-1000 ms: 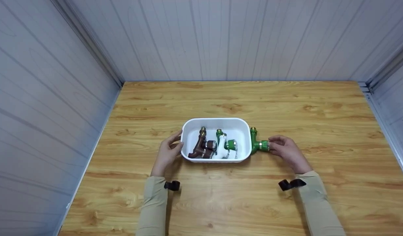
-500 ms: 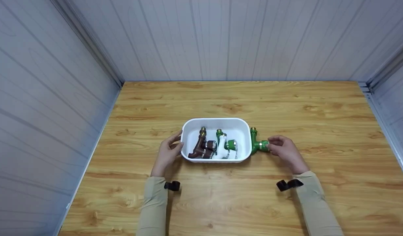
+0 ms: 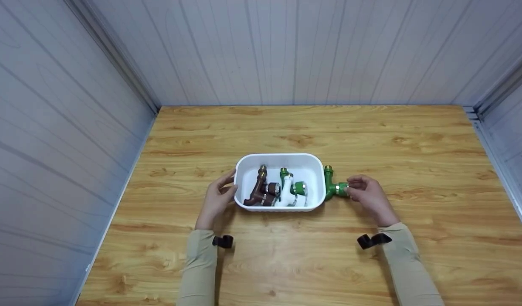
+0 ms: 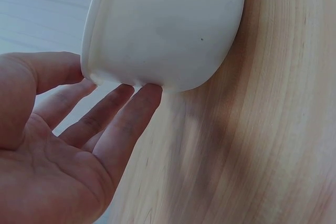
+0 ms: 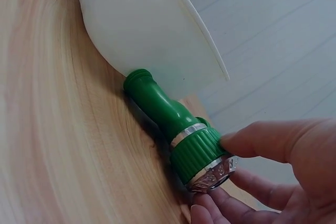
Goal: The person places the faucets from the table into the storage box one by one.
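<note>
A white plastic tub (image 3: 249, 163) stands on the wooden table, holding brown taps (image 3: 257, 192), a white tap (image 3: 287, 193) and a green tap (image 3: 300, 188) behind the white one. My left hand (image 3: 217, 199) is at the tub's left end. In the left wrist view, its fingertips (image 4: 152, 92) touch the outer wall, with the thumb at the rim. Outside the tub's right end lies another green tap (image 3: 330, 190), its spout end right at the wall. My right hand (image 3: 371, 199) pinches that tap's ribbed green knob (image 5: 197, 153), thumb on its side and fingers round the silver end.
The wooden table (image 3: 261, 263) extends around the tub on every side. White panel walls (image 3: 278, 51) rise at its back, left and right. Each sleeved wrist wears a black camera mount (image 3: 373, 241).
My right hand and forearm have shifted slightly left at the green tap's knob. The left hand and the tub stay in place.
</note>
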Motion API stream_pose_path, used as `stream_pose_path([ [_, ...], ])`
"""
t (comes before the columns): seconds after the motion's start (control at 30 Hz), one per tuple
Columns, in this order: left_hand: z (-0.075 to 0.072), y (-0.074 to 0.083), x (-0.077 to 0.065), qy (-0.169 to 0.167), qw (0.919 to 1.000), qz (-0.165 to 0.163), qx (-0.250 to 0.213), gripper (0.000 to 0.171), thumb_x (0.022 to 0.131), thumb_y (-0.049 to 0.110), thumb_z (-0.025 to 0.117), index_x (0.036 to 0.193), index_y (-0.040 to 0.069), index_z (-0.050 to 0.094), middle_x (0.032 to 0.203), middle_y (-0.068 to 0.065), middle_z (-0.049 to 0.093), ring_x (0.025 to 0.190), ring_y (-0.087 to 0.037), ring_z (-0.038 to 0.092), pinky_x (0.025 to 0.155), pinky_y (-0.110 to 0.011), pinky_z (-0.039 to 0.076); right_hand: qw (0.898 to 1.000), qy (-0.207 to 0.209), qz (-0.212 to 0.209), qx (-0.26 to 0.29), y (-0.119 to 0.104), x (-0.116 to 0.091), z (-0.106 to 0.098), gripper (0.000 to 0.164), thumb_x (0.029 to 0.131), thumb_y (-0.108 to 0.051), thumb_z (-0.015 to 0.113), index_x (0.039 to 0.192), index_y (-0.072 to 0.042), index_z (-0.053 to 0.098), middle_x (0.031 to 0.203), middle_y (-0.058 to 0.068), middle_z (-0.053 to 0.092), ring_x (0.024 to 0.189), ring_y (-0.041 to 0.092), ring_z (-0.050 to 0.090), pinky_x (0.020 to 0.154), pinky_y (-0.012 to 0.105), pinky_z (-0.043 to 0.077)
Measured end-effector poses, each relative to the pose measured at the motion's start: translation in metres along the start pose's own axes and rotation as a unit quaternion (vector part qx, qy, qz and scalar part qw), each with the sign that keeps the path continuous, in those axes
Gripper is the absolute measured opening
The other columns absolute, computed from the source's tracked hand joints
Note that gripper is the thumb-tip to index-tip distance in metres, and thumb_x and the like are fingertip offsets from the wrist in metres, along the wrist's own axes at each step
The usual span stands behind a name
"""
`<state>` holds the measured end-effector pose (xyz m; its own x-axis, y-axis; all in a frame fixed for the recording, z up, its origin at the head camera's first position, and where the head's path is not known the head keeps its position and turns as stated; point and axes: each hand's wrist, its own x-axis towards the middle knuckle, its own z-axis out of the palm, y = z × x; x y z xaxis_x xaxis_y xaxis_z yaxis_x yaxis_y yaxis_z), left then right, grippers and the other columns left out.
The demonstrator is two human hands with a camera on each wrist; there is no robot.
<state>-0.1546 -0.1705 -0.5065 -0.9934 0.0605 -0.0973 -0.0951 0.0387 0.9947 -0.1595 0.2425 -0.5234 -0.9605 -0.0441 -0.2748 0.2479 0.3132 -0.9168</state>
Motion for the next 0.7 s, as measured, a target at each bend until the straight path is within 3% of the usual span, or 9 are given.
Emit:
stream_pose_path([
  [0.13,-0.002,-0.013,0.004,0.009,0.9999,0.004,-0.007,0.048,0.091,-0.008,0.055,0.138,-0.002,0.047,0.126,-0.034,0.050,0.105,-0.049,0.056,0.081,-0.049,0.056,1.000,0.005,-0.009,-0.008,0.000,-0.001,-0.001,0.043,0.091,-0.008,0.064,0.126,0.011,0.049,0.121,0.026,0.054,0.098,0.020,0.057,0.077,0.024,0.054],
  [0.33,-0.003,-0.016,0.006,0.013,0.9998,0.013,0.005,0.047,0.091,-0.008,0.056,0.137,0.000,0.050,0.124,-0.031,0.053,0.104,-0.047,0.058,0.077,-0.042,0.058,1.000,0.010,0.000,-0.001,-0.002,-0.003,-0.002,0.044,0.091,-0.009,0.063,0.128,0.011,0.048,0.123,0.025,0.053,0.105,0.025,0.054,0.080,0.020,0.053],
  [0.7,-0.003,-0.016,0.005,0.010,0.9998,0.016,0.010,0.047,0.091,-0.006,0.056,0.137,-0.002,0.049,0.124,-0.031,0.053,0.104,-0.046,0.058,0.075,-0.035,0.059,0.998,0.009,0.021,0.060,-0.002,-0.003,-0.003,0.046,0.091,-0.005,0.063,0.130,0.012,0.044,0.123,0.025,0.049,0.093,0.012,0.059,0.085,0.028,0.055],
])
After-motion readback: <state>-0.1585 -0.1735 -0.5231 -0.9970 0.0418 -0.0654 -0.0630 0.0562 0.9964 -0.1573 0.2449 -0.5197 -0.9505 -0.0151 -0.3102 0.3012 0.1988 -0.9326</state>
